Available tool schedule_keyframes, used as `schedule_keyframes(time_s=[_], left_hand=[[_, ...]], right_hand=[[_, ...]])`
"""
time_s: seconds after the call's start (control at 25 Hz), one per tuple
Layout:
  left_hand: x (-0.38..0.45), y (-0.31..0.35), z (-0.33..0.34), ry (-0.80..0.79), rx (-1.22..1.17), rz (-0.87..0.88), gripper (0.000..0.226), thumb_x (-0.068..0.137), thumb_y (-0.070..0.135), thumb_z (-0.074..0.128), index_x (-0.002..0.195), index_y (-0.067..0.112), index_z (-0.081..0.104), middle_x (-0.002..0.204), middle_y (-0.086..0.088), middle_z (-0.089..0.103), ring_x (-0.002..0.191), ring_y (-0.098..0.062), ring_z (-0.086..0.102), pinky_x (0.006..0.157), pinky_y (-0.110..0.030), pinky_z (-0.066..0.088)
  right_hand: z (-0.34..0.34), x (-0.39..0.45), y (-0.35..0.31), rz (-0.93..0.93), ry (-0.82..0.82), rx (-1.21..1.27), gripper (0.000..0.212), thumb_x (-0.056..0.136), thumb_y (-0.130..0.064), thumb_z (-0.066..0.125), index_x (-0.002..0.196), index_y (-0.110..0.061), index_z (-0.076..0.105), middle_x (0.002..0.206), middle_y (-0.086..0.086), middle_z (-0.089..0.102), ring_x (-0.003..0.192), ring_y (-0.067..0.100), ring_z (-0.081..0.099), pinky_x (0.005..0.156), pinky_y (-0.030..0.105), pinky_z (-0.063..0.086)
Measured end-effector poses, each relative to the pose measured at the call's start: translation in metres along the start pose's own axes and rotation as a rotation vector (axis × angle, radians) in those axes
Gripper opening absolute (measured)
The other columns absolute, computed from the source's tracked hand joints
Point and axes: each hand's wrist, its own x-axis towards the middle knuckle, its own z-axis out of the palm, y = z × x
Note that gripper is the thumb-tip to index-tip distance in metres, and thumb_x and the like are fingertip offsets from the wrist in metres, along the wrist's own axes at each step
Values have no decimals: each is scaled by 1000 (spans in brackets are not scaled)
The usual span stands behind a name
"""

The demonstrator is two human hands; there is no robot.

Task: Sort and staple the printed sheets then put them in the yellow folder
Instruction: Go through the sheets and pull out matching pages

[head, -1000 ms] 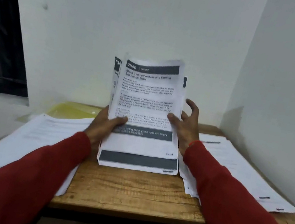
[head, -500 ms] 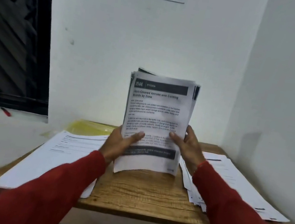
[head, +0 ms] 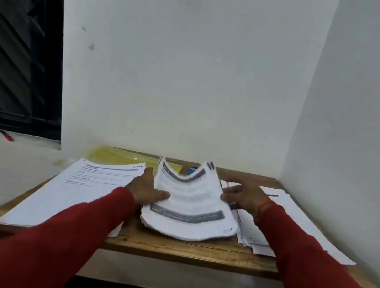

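A stack of printed sheets (head: 192,204) with grey bands lies bowed on the middle of the wooden table (head: 191,249), its side edges curled up. My left hand (head: 147,188) grips its left edge, thumb on top. My right hand (head: 244,197) holds the right edge with fingers curled round it. The yellow folder (head: 116,156) lies at the back left, partly under papers. A small blue object (head: 191,169), perhaps the stapler, peeks out behind the stack.
A pile of white sheets (head: 80,191) covers the left of the table and overhangs its edge. More sheets (head: 295,227) lie on the right against the wall. A dark window (head: 18,34) is at left, a red pen (head: 6,135) on its sill.
The stack, held upright in both hands before, has come down flat onto the table. The camera view has tilted upward.
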Motion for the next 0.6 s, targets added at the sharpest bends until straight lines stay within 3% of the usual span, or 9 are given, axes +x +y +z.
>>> schedule_keyframes(time_s=[0.08,0.2,0.28,0.36,0.48,0.6], left_hand=[[-8,-6,14,88,324,27,81,86,41,72,147,13,27,142,-9,49,123,-31,55,97,-35,47],[-14,0,26,205,749,67,78,91,51,58,153,21,22,150,-14,24,130,-36,42,100,-48,46],[-18,5,29,203,942,105,62,95,52,49,150,30,30,159,-10,10,137,-37,28,107,-50,34],[-20,6,32,199,1043,146,49,98,46,44,145,36,38,162,-5,10,139,-36,23,109,-52,26],[-22,15,41,229,974,263,46,98,31,48,143,36,44,153,-1,35,135,-32,35,107,-49,31],[-24,54,66,0,382,322,41,101,32,51,142,27,49,136,-2,59,126,-23,53,102,-31,39]], right_hand=[[3,-5,11,65,-49,-101,49,80,16,68,125,3,54,93,22,61,58,21,61,45,26,53],[-4,-6,15,4,15,-229,39,82,3,72,119,-5,60,96,10,69,58,19,59,42,23,46],[-22,-5,21,-58,144,-322,30,85,-12,73,113,-15,64,99,2,71,66,18,61,50,24,46],[-52,-5,28,-53,327,-472,28,86,-24,73,113,-18,66,109,1,70,87,18,63,73,28,49],[-103,-13,49,242,437,-848,54,88,-46,65,134,-20,54,133,8,58,123,27,52,103,33,37],[-128,-21,66,464,305,-1024,78,84,-63,59,147,-22,36,145,9,48,133,31,43,109,40,32]])
